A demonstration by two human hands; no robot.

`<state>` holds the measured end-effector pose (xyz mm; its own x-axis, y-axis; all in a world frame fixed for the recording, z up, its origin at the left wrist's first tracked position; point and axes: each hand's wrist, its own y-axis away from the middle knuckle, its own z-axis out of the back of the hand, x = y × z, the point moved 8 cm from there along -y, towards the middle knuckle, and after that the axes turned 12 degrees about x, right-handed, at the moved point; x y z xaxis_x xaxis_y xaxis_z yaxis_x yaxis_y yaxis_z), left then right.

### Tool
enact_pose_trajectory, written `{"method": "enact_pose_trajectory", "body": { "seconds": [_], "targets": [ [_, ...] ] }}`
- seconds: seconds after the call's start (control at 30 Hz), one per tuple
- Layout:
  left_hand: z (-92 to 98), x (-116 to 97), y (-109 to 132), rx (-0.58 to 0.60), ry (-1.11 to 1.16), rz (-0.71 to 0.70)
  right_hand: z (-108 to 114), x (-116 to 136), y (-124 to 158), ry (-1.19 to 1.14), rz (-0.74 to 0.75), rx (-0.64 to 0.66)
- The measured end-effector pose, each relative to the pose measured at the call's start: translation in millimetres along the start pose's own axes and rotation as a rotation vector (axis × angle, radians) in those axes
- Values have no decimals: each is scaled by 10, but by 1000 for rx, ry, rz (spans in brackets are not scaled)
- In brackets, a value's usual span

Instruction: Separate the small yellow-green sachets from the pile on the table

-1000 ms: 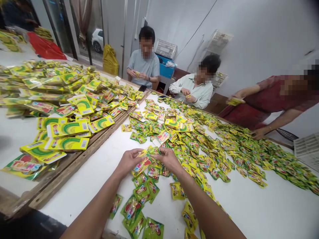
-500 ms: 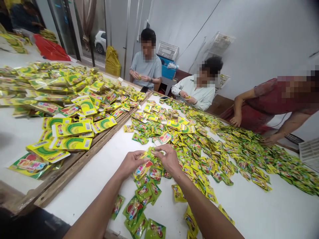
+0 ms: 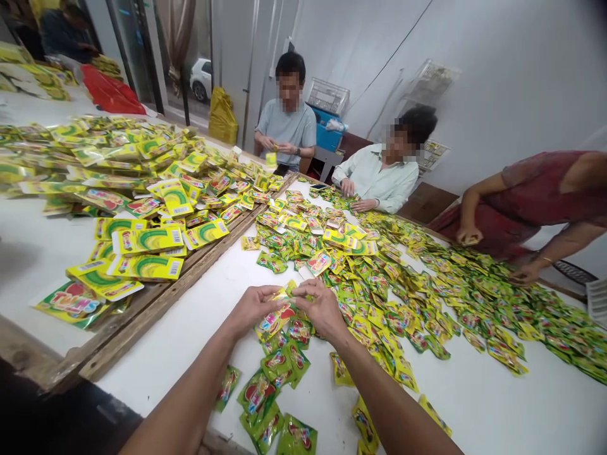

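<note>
My left hand [image 3: 251, 307] and my right hand [image 3: 321, 306] meet above the white table [image 3: 190, 322], both pinching a bunch of small green and yellow sachets [image 3: 276, 314] between thumb and fingers. The bunch hangs down from my left fingers, and my right fingertips press its top edge. Under my hands lie more loose green sachets [image 3: 272, 379], spread toward the table's near edge. A broad pile of the same sachets [image 3: 403, 284] covers the table to the right of my hands.
A second table [image 3: 28, 253] on the left carries larger yellow packets [image 3: 142, 240], with wooden rails [image 3: 156, 303] between the tables. Two seated people [image 3: 287, 126] [image 3: 386, 170] handle sachets at the far end. A person in red [image 3: 531, 196] leans over the right side.
My hands stay together on the bunch, with only small finger shifts. The person in red has lowered a hand to the pile. The view has drifted slightly.
</note>
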<state>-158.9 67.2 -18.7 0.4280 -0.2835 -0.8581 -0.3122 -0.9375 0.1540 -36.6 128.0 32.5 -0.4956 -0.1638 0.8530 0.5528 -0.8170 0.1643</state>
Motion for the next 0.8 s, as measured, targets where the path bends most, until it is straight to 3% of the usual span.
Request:
{"method": "enact_pose_trajectory", "body": {
  "seconds": [0.13,0.27,0.47,0.67,0.8],
  "targets": [
    [24,-10,-3,-5,-46,-15,-126,21,49,-59,-22,168],
    [46,22,-4,-19,-40,-1,-298,48,91,-74,-83,246],
    [39,-68,2,-33,-75,-32,-289,-14,43,-160,-69,46],
    [61,-108,-11,-57,-121,-87,-136,-89,13,-238,-26,-101],
    [94,-93,3,-90,-87,-96,27,-8,1,-281,43,-190]
  ]
}}
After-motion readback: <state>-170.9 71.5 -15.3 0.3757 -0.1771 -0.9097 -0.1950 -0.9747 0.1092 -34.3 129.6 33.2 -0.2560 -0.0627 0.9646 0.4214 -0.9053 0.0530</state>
